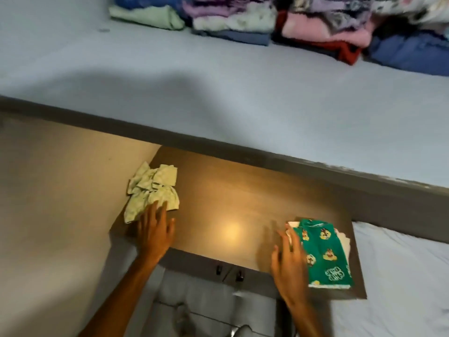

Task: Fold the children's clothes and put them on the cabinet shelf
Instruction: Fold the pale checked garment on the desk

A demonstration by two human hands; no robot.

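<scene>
A crumpled pale green-and-white garment (pixel 151 190) lies at the left end of the brown table (pixel 230 203). My left hand (pixel 155 229) rests flat with fingers spread, its fingertips touching the garment's near edge. A folded green garment with cartoon prints (pixel 323 254) lies on white folded cloth at the table's right end. My right hand (pixel 289 259) is open, fingers apart, touching the left edge of that green garment. Several stacks of folded children's clothes (pixel 267 23) sit on the grey shelf (pixel 170 88) above.
The shelf's dark front edge (pixel 218 142) overhangs the back of the table. A beige wall (pixel 60 190) closes off the left side. A white sheet (pixel 401 276) lies to the right. A bright light reflection sits mid-table.
</scene>
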